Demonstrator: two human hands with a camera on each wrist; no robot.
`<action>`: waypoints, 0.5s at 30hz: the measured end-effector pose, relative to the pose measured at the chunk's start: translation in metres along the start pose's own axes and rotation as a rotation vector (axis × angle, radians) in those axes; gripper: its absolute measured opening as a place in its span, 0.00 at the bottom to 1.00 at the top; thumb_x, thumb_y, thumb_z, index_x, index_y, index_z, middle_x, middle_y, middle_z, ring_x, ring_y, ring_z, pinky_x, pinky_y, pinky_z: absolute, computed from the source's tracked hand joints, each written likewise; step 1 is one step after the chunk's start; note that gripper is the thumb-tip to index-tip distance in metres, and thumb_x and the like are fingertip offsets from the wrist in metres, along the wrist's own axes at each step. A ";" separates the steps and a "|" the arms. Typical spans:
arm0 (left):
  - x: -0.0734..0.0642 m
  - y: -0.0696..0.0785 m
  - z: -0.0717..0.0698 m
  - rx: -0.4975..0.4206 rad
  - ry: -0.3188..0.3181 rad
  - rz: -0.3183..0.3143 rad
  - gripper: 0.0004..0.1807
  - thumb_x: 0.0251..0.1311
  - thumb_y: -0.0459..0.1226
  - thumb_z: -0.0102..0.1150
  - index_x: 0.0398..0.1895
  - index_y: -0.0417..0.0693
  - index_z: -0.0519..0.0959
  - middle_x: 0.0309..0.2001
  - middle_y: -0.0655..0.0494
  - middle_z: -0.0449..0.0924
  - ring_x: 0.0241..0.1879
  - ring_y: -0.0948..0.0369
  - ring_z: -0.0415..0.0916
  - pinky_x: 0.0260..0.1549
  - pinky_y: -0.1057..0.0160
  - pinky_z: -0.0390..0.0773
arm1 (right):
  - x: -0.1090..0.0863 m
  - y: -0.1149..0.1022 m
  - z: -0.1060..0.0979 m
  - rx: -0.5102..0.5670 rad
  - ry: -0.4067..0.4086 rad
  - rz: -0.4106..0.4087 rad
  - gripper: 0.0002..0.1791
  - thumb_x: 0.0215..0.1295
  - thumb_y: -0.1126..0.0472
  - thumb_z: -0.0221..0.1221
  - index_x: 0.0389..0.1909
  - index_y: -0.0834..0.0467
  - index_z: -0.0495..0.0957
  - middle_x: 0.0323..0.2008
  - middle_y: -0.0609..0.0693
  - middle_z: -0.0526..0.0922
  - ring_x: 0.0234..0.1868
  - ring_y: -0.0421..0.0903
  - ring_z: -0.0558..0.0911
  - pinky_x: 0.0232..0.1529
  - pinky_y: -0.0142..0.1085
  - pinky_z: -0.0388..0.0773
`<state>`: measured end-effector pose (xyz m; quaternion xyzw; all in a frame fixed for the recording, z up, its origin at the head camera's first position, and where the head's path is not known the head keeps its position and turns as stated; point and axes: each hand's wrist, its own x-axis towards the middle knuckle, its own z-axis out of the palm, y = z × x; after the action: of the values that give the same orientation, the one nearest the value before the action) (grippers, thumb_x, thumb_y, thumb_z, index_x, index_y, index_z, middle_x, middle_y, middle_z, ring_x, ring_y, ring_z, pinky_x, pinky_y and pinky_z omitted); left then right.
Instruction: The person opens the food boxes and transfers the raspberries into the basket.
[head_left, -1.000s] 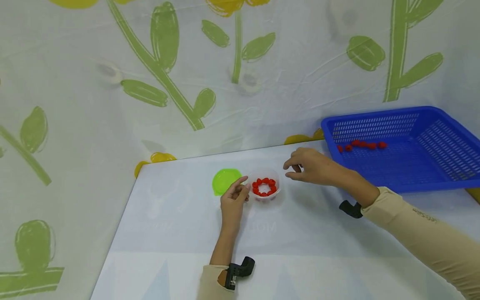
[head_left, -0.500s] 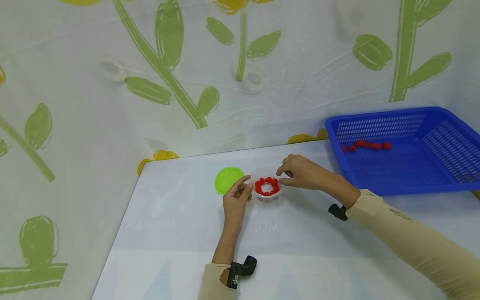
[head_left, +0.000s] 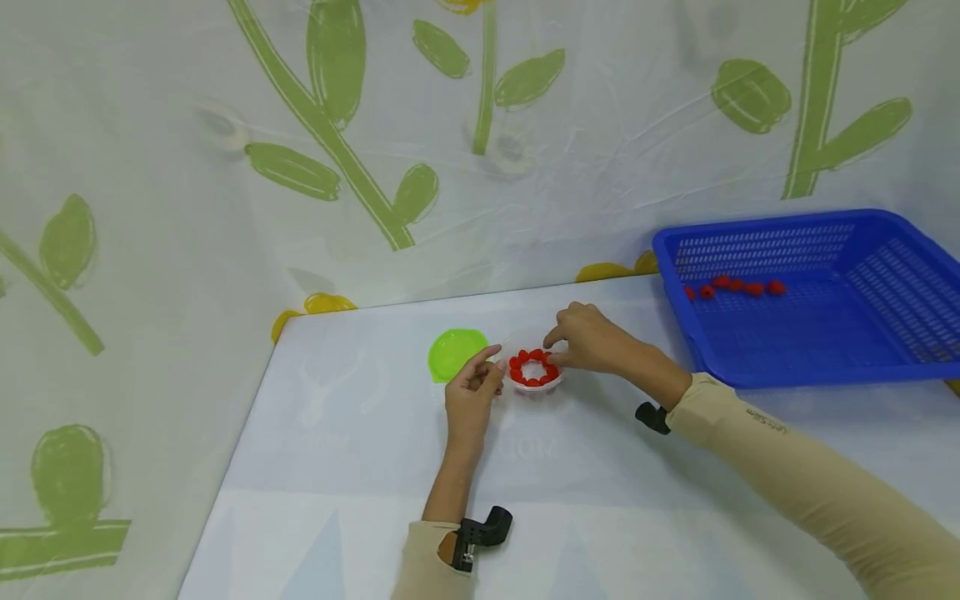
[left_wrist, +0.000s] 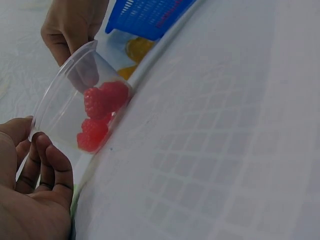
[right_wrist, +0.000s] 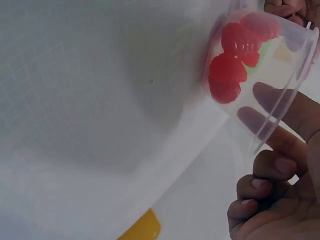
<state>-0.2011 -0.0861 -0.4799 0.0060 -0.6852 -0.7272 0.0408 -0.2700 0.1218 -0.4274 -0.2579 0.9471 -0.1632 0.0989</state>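
Observation:
A clear plastic cup [left_wrist: 60, 107] stands on the table with several red raspberries [head_left: 534, 382] in a ring at its bottom. My left hand [head_left: 472, 400] pinches the cup's rim at the left side between thumb and fingers. From the right, my right hand [head_left: 592, 337] reaches over the rim. Its thumb and forefinger fingertips [right_wrist: 267, 97] dip inside and show through the clear wall, apart from each other with nothing between them. The other fingers [right_wrist: 250, 187] stay curled outside the cup. Through the wall, the raspberries [right_wrist: 227, 75] sit just beyond the fingertips.
A bright green lid [head_left: 453, 354] lies on the white table [head_left: 337, 458], left of the cup. At the right stands a blue plastic basket [head_left: 825, 333] with several raspberries [head_left: 753, 288] near its left wall. A flower-printed cloth [head_left: 585, 167] hangs behind the table.
The right hand has moved left from beside the cup, and its thumb and forefinger now dip inside. The left hand stays at the rim. The camera view has shifted slightly.

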 end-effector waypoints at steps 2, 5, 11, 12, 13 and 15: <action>0.000 0.000 0.000 -0.003 0.000 -0.003 0.16 0.67 0.33 0.63 0.57 0.40 0.81 0.35 0.53 0.77 0.32 0.56 0.74 0.35 0.70 0.79 | 0.002 -0.001 0.001 -0.021 0.000 -0.002 0.13 0.60 0.56 0.71 0.45 0.55 0.89 0.32 0.49 0.78 0.42 0.50 0.73 0.46 0.44 0.69; 0.000 0.000 0.000 -0.003 -0.007 -0.012 0.17 0.67 0.33 0.63 0.57 0.41 0.81 0.35 0.54 0.77 0.32 0.56 0.74 0.35 0.70 0.79 | 0.003 -0.002 0.004 -0.050 0.014 0.006 0.12 0.59 0.56 0.70 0.43 0.55 0.90 0.33 0.50 0.80 0.41 0.50 0.73 0.47 0.45 0.69; 0.001 -0.002 0.000 0.006 -0.005 -0.013 0.17 0.67 0.34 0.63 0.57 0.42 0.82 0.35 0.54 0.78 0.31 0.59 0.75 0.34 0.71 0.78 | 0.005 -0.006 0.007 -0.109 0.050 0.003 0.10 0.57 0.57 0.72 0.39 0.54 0.91 0.36 0.50 0.86 0.37 0.50 0.74 0.40 0.42 0.68; 0.001 -0.002 0.000 0.004 -0.006 -0.011 0.17 0.67 0.34 0.63 0.57 0.41 0.82 0.35 0.54 0.78 0.31 0.58 0.74 0.34 0.71 0.78 | 0.006 -0.006 0.007 -0.114 0.049 0.003 0.10 0.57 0.57 0.72 0.39 0.54 0.91 0.36 0.50 0.86 0.37 0.50 0.74 0.39 0.41 0.68; 0.001 -0.002 0.000 0.002 -0.004 -0.008 0.16 0.67 0.34 0.63 0.57 0.41 0.82 0.35 0.54 0.78 0.31 0.58 0.74 0.34 0.71 0.78 | 0.007 -0.006 0.007 -0.117 0.046 0.004 0.10 0.57 0.57 0.73 0.39 0.54 0.91 0.37 0.50 0.86 0.36 0.49 0.73 0.39 0.41 0.68; 0.002 -0.003 0.000 -0.001 0.000 -0.001 0.16 0.67 0.33 0.63 0.57 0.41 0.82 0.35 0.53 0.77 0.31 0.58 0.74 0.34 0.71 0.78 | 0.008 -0.006 0.007 -0.110 0.041 0.005 0.10 0.57 0.57 0.73 0.39 0.54 0.91 0.37 0.50 0.85 0.37 0.49 0.73 0.40 0.41 0.68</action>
<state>-0.2030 -0.0864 -0.4826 0.0060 -0.6848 -0.7276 0.0405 -0.2718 0.1111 -0.4324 -0.2571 0.9572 -0.1158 0.0657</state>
